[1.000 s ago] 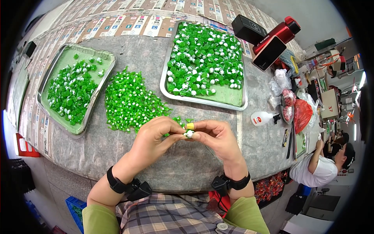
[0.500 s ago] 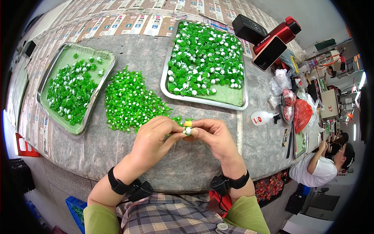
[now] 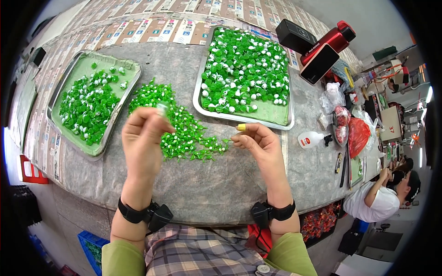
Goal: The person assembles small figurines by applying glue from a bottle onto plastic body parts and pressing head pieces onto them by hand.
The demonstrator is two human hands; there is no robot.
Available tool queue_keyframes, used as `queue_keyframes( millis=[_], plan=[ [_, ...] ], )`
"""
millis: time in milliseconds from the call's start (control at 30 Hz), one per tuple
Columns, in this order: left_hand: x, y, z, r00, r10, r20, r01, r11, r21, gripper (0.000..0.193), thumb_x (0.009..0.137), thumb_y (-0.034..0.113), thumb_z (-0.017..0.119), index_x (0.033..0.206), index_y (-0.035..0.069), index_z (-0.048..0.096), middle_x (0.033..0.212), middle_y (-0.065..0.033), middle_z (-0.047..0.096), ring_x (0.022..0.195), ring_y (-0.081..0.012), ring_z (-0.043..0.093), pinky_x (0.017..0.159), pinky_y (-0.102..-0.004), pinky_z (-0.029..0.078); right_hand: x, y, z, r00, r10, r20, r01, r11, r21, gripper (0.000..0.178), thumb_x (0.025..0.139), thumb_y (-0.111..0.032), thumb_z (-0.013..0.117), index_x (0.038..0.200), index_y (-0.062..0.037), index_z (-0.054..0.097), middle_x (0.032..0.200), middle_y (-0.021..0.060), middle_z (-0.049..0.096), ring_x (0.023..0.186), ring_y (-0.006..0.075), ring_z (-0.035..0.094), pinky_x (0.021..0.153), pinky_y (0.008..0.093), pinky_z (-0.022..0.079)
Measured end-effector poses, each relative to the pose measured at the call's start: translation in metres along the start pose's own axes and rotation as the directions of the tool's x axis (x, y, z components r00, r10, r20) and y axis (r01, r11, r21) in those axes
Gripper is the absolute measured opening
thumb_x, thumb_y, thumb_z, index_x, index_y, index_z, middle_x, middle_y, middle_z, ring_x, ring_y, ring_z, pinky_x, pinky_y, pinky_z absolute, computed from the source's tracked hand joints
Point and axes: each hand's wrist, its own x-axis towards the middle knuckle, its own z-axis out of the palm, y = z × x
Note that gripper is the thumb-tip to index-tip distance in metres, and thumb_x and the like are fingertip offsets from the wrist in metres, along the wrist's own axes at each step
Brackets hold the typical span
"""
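My left hand (image 3: 146,131) is raised over the near edge of a loose pile of small green pieces with white dots (image 3: 184,133). Its thumb and fingers pinch a small white-and-green piece (image 3: 162,107), smeared by motion. To the right, my right hand (image 3: 258,143) hovers at the pile's right end, with yellow tape round one fingertip. Its thumb and index finger are closed together beside a bit of green; whether they grip it is too small to tell. Left of the pile, a metal tray (image 3: 133,84) holds green pieces with white panda-like heads. Another such tray (image 3: 195,99) stands behind, fuller.
A white bottle with a black nozzle (image 3: 311,139) stands right of the far tray. Beyond are a phone (image 3: 319,63), a red flask (image 3: 338,39), a black box (image 3: 294,36) and plastic bags (image 3: 358,135). Another person in a white shirt (image 3: 375,202) sits at the right.
My hands were together at a white-headed piece; they have parted. The left moved left and up with a small piece, and the right shifted slightly right, to the pile's end.
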Motion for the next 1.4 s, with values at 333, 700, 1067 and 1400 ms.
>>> queue_keyframes(
  millis=[333,700,1067,1400],
  plan=[
    [0.002,0.0,-0.004,0.979,-0.199,0.034,0.197,0.9,-0.389,0.029,0.084,0.03,0.049,0.096,0.004,0.051,0.072,-0.0002,0.049,0.064,-0.0089,0.046,0.058,-0.0207,0.043,0.004,0.004,0.007,0.971,-0.107,0.215,0.233,0.634,-0.737,0.013,0.067,-0.009,0.063,0.076,-0.004,0.056,0.065,0.0055,0.047,0.061,0.0197,0.048,0.056,0.0301,0.04],
    [-0.024,-0.024,0.017,0.806,-0.512,0.297,0.341,0.812,0.473,0.019,0.077,0.009,0.059,0.091,-0.003,0.055,0.08,-0.0046,0.058,0.072,-0.0071,0.053,0.062,-0.0194,0.043,-0.008,-0.014,0.008,0.957,-0.219,0.192,0.29,0.774,-0.562,0.011,0.067,-0.006,0.063,0.075,-0.0034,0.055,0.069,0.0041,0.052,0.06,0.0148,0.05,0.051,0.0241,0.04],
    [-0.026,-0.026,0.018,0.732,-0.602,0.32,0.524,0.797,0.3,0.014,0.078,0.009,0.058,0.086,-0.002,0.057,0.076,-0.0041,0.059,0.069,-0.0085,0.055,0.063,-0.0207,0.046,-0.012,-0.012,0.013,0.938,-0.285,0.199,0.344,0.84,-0.419,0.012,0.067,-0.001,0.063,0.078,-0.001,0.058,0.07,0.0049,0.054,0.062,0.0119,0.05,0.056,0.0217,0.039],
    [-0.027,-0.026,0.019,0.745,-0.604,0.283,0.552,0.796,0.248,0.014,0.078,0.01,0.058,0.086,-0.002,0.057,0.075,-0.0044,0.059,0.066,-0.0091,0.055,0.061,-0.0206,0.046,-0.012,-0.009,0.013,0.956,-0.217,0.198,0.275,0.901,-0.337,0.011,0.072,-0.003,0.061,0.082,0.0003,0.058,0.074,0.0053,0.057,0.066,0.0113,0.056,0.059,0.0211,0.044]
  ],
)
